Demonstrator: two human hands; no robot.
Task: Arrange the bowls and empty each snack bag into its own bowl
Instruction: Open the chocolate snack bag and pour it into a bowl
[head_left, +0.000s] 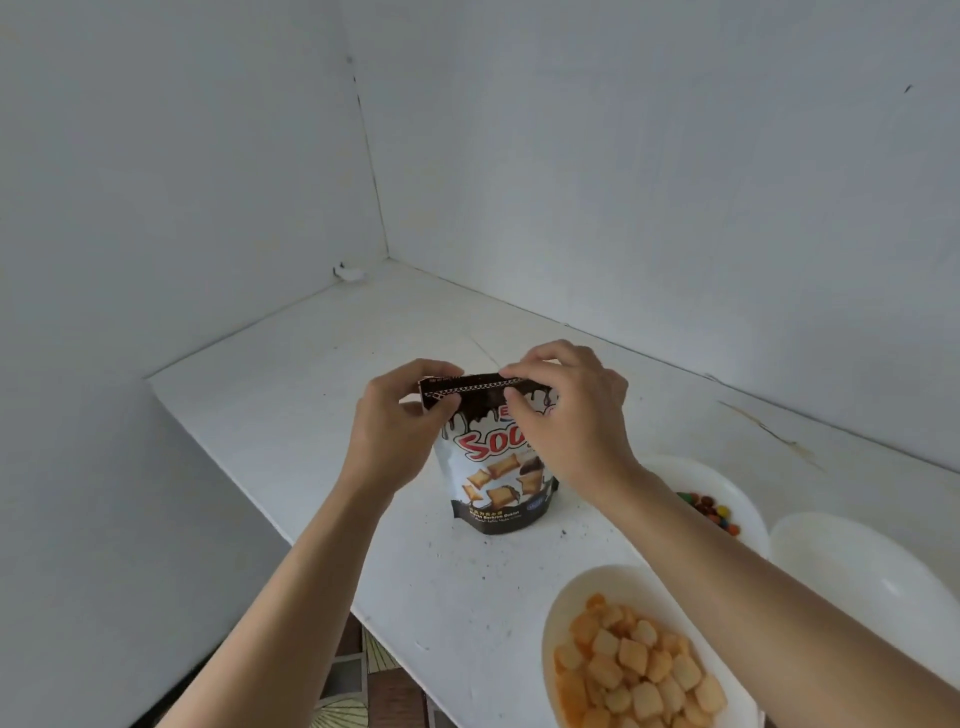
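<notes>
Fingers (434, 368) of your left hand (400, 431) and right hand (571, 426), poised over the white table (291, 384) with an empty bowl (857, 566) down to their right, pinch the top strip of the snack bag (498, 488) standing upright just below them. Expect a light, crinkly, slick pouch (contents probably brittle); hold close beside the tear line, not the belly. Red lettering reads "Soo", the rest hidden by your right hand; smaller print is blurred.

Candy bowl (719, 475), perhaps half hidden
</notes>
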